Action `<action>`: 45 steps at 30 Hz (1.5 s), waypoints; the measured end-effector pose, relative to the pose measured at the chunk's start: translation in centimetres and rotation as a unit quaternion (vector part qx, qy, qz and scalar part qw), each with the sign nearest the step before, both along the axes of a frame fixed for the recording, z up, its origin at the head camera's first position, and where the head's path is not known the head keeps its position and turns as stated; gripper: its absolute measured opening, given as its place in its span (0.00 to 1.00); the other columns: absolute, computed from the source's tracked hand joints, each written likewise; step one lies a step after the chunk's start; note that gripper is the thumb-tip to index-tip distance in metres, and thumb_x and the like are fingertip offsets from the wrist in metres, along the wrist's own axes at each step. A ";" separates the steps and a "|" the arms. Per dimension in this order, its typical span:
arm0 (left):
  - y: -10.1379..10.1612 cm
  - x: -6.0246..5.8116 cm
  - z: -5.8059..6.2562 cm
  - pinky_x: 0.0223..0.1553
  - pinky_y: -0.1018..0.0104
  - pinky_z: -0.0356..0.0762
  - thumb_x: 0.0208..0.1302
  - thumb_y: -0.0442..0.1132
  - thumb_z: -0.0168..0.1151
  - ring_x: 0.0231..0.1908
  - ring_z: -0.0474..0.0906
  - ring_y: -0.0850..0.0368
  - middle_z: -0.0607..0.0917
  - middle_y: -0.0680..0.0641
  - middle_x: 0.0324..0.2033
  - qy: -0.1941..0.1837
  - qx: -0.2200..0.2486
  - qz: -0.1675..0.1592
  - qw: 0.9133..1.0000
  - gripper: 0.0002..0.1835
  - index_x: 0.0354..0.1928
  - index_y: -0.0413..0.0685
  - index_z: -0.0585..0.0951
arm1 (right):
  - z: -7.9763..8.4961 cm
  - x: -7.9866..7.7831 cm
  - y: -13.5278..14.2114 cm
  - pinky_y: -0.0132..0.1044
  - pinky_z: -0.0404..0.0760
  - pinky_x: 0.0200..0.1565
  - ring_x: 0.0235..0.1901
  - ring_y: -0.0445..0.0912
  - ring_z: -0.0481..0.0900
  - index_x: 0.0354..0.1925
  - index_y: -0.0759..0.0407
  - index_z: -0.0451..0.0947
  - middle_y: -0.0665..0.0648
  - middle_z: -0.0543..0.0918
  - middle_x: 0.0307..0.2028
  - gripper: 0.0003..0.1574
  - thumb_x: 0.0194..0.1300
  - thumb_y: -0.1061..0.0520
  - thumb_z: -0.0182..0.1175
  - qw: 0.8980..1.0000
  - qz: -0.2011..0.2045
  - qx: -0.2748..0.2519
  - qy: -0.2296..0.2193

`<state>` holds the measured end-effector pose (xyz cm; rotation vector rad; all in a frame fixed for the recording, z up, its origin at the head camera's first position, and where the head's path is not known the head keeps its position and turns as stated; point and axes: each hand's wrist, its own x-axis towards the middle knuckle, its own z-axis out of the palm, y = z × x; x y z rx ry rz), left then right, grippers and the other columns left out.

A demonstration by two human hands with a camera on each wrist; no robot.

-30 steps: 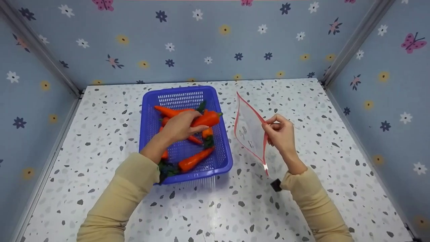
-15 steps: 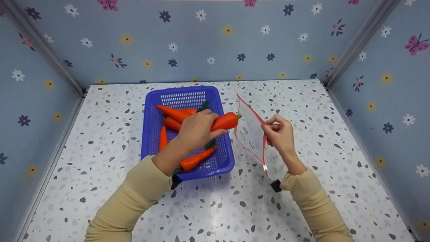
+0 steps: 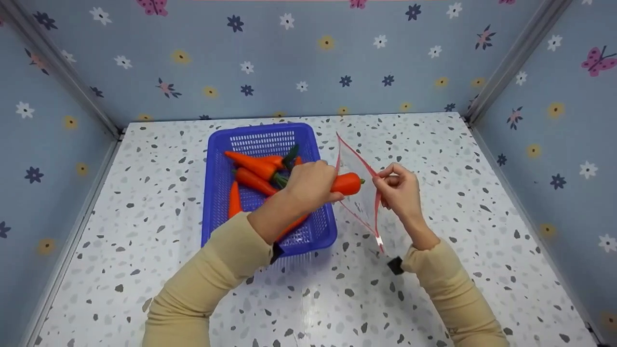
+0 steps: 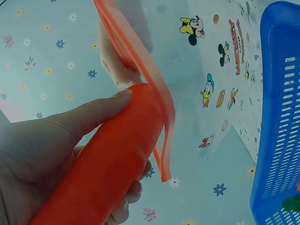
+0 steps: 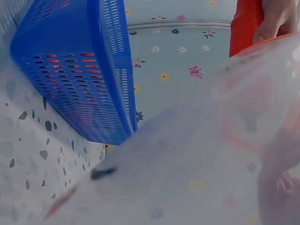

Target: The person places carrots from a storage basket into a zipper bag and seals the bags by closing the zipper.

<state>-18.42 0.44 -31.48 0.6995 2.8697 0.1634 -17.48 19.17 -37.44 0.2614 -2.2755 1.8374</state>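
My left hand (image 3: 311,185) grips a red-orange carrot (image 3: 348,184), its blunt end with the short green stem pointing right. That end overlaps the spread mouth of a clear zip bag (image 3: 359,212) with a red rim. In the left wrist view, the carrot (image 4: 108,154) lies between thumb and curled fingers, its end right at the red rim. My right hand (image 3: 400,190) pinches the rim's right side between thumb and fingers, holding the bag up. Cartoon figures are printed on the plastic. In the right wrist view, the bag (image 5: 197,154) fills the lower part.
A blue perforated basket (image 3: 212,159) stands left of the bag, under my left forearm. Several orange carrots (image 3: 250,164) with green tops lie in it, partly hidden by the arm. The speckled white tabletop (image 3: 144,193) is enclosed by flowered blue walls (image 3: 270,62).
My left hand has lifted the carrot out over the basket's right side and moved it right to the bag's mouth. The right hand has stayed nearly still, holding the rim.
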 end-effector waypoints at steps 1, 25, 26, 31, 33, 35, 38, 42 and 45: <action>0.2 -0.1 0.0 0.34 0.65 0.72 0.54 0.55 0.59 0.29 0.72 0.54 0.76 0.46 0.30 0.000 -0.003 -0.002 1.000 0.24 0.45 0.44 0.77 | 0.1 0.0 0.0 0.26 0.61 0.08 0.05 0.40 0.61 0.27 0.71 0.70 0.55 0.70 0.09 0.03 0.56 0.70 0.53 1.000 0.000 0.002 0.001; 3.6 -0.9 -0.1 0.36 0.66 0.75 0.56 0.44 0.61 0.34 0.77 0.55 0.81 0.48 0.34 0.108 0.027 -0.052 0.992 0.14 0.43 0.47 0.81 | 0.2 -2.0 -0.1 0.28 0.65 0.09 0.05 0.41 0.65 0.26 0.67 0.67 0.56 0.71 0.09 0.05 0.57 0.71 0.52 0.978 -0.043 -0.203 0.030; 3.4 -0.8 0.0 0.37 0.67 0.75 0.56 0.44 0.60 0.34 0.77 0.56 0.81 0.48 0.34 0.122 0.048 -0.057 0.990 0.14 0.43 0.47 0.81 | 0.3 -2.0 0.0 0.28 0.66 0.09 0.06 0.41 0.66 0.26 0.67 0.68 0.56 0.72 0.09 0.05 0.57 0.71 0.52 0.977 -0.047 -0.206 0.030; 2.0 -0.7 0.6 0.39 0.69 0.74 0.59 0.44 0.57 0.33 0.76 0.56 0.79 0.47 0.32 0.221 0.165 -0.068 0.959 0.13 0.40 0.43 0.81 | 1.0 -2.5 0.5 0.29 0.69 0.11 0.07 0.42 0.69 0.28 0.68 0.68 0.57 0.74 0.11 0.04 0.59 0.69 0.52 0.974 -0.059 -0.217 0.041; 1.3 -0.9 0.7 0.39 0.69 0.74 0.60 0.43 0.56 0.32 0.75 0.56 0.79 0.46 0.31 0.247 0.198 -0.062 0.947 0.13 0.39 0.42 0.82 | 1.3 -2.7 0.7 0.29 0.70 0.11 0.08 0.42 0.70 0.28 0.69 0.68 0.57 0.74 0.11 0.04 0.59 0.69 0.53 0.973 -0.062 -0.218 0.046; 0.7 -1.2 0.5 0.37 0.70 0.74 0.60 0.42 0.55 0.31 0.75 0.56 0.79 0.46 0.31 0.248 0.221 -0.050 0.942 0.12 0.39 0.42 0.82 | 1.5 -2.7 0.8 0.29 0.70 0.11 0.08 0.42 0.71 0.28 0.68 0.67 0.57 0.75 0.12 0.04 0.59 0.68 0.53 0.974 -0.066 -0.212 0.048; -0.4 -2.1 0.0 0.36 0.71 0.74 0.61 0.41 0.54 0.30 0.75 0.57 0.78 0.46 0.31 0.234 0.245 -0.020 0.941 0.12 0.39 0.42 0.82 | 1.7 -2.8 1.0 0.29 0.70 0.12 0.09 0.43 0.72 0.27 0.66 0.68 0.58 0.76 0.13 0.04 0.58 0.68 0.54 0.974 -0.071 -0.208 0.051; -2.1 -3.7 -1.1 0.35 0.69 0.75 0.61 0.40 0.54 0.31 0.76 0.55 0.78 0.45 0.32 0.205 0.272 0.033 0.940 0.11 0.38 0.41 0.81 | 1.8 -2.9 1.2 0.29 0.71 0.12 0.09 0.43 0.73 0.28 0.66 0.69 0.59 0.77 0.14 0.04 0.58 0.68 0.54 0.973 -0.072 -0.210 0.060; -3.4 -5.0 -2.0 0.38 0.66 0.74 0.60 0.40 0.55 0.34 0.76 0.53 0.79 0.44 0.34 0.183 0.290 0.082 0.936 0.11 0.38 0.39 0.81 | 2.0 -2.9 1.3 0.29 0.71 0.12 0.09 0.43 0.72 0.28 0.67 0.69 0.59 0.77 0.14 0.04 0.58 0.68 0.54 0.973 -0.068 -0.211 0.066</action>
